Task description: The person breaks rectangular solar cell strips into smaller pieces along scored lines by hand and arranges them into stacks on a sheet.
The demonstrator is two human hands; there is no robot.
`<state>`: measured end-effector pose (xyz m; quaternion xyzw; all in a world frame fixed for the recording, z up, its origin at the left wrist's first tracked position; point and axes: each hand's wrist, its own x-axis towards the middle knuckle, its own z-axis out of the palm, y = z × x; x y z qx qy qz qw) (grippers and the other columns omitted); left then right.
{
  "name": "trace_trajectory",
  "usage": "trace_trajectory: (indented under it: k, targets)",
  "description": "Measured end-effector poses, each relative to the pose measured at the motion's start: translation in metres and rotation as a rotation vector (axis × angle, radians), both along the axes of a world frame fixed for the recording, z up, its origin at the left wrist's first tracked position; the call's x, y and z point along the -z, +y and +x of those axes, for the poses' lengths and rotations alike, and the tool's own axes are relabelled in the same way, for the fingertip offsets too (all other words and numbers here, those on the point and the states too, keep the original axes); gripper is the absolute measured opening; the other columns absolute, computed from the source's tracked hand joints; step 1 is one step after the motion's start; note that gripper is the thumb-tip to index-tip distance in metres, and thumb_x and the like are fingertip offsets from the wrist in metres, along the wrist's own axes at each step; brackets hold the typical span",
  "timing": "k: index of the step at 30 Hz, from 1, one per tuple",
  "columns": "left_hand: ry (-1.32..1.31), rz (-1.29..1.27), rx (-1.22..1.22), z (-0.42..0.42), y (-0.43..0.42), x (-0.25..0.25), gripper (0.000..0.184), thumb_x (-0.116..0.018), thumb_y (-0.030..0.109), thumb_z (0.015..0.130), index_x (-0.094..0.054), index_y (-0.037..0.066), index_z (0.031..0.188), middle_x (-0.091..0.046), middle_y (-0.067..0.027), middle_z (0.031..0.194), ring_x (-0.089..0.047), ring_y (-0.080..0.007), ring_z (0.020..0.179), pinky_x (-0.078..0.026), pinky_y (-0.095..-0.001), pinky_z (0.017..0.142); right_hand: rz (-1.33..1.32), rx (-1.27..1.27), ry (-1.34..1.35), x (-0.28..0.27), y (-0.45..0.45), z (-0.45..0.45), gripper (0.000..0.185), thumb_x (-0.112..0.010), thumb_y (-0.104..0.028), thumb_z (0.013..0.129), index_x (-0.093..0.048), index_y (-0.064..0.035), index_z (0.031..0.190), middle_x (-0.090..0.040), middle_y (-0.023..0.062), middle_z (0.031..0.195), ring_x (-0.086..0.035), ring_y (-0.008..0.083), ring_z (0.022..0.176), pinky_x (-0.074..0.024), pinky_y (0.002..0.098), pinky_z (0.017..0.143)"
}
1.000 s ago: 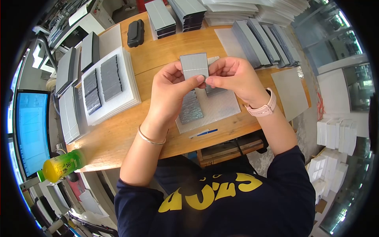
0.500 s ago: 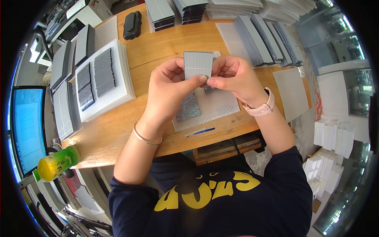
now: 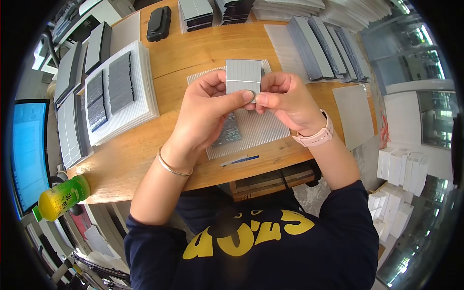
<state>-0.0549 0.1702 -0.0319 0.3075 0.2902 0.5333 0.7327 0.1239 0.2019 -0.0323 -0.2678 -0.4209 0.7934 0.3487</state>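
Upright in front of me is a thin grey rectangular piece (image 3: pixel 243 72) with fine vertical lines and a pale line across it. My left hand (image 3: pixel 208 99) pinches its lower left part, thumb on the near face. At the lower right corner, the fingers and thumb of my right hand (image 3: pixel 287 99) close on the same piece. Whether it is one sheet or several pressed together, I cannot tell. Below my hands, a dark shiny strip (image 3: pixel 228 133) rests on a ribbed white sheet (image 3: pixel 263 128), partly covered by my left hand.
A white stack of sheets (image 3: pixel 151 108) bearing dark pieces (image 3: pixel 121 82) lies left. A pen (image 3: pixel 244 160) is near the table's front edge. Stacked grey strips (image 3: pixel 309 48) stand back right, a black case (image 3: pixel 158 23) back left. A green bottle (image 3: pixel 63 197) and monitor (image 3: pixel 29 154) are left.
The view has shifted slightly, so the surroundings sit a little further left. Both hands keep their pinch on the grey piece, with only slight movement.
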Motion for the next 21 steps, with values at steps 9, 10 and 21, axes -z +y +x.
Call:
trace_trajectory:
  k: [9, 10, 21]
  targets:
    - [-0.032, -0.029, 0.036, -0.0008, -0.0003, 0.0014, 0.018, -0.06, -0.004, 0.078, -0.056, -0.005, 0.096, -0.063, -0.0124, 0.086, -0.062, -0.017, 0.074, -0.052, -0.0266, 0.071, -0.046, -0.002, 0.01, 0.0039, -0.0017, 0.0006, 0.014, -0.065, -0.002, 0.076, -0.059, 0.0037, 0.088, -0.064, 0.0117, 0.08, -0.061, 0.0155, 0.071, -0.0497, 0.0236, 0.064]
    - [-0.035, -0.029, 0.038, -0.0009, -0.0002, 0.0017, 0.018, -0.06, -0.004, 0.078, -0.056, -0.005, 0.096, -0.063, -0.0125, 0.086, -0.062, -0.0171, 0.074, -0.052, -0.0266, 0.071, -0.046, -0.003, -0.001, 0.0047, -0.0018, 0.0007, 0.015, -0.065, -0.002, 0.076, -0.059, 0.0037, 0.089, -0.064, 0.0117, 0.08, -0.061, 0.0154, 0.07, -0.0497, 0.0235, 0.064]
    - [-0.045, -0.012, 0.057, -0.0008, -0.0005, 0.0032, 0.019, -0.059, -0.004, 0.079, -0.055, -0.007, 0.097, -0.063, -0.0129, 0.085, -0.062, -0.0179, 0.074, -0.052, -0.0271, 0.071, 0.011, 0.007, -0.009, -0.0019, -0.0039, 0.0013, 0.013, -0.065, -0.002, 0.076, -0.059, 0.004, 0.086, -0.064, 0.0128, 0.079, -0.06, 0.0142, 0.07, -0.0491, 0.0232, 0.065]
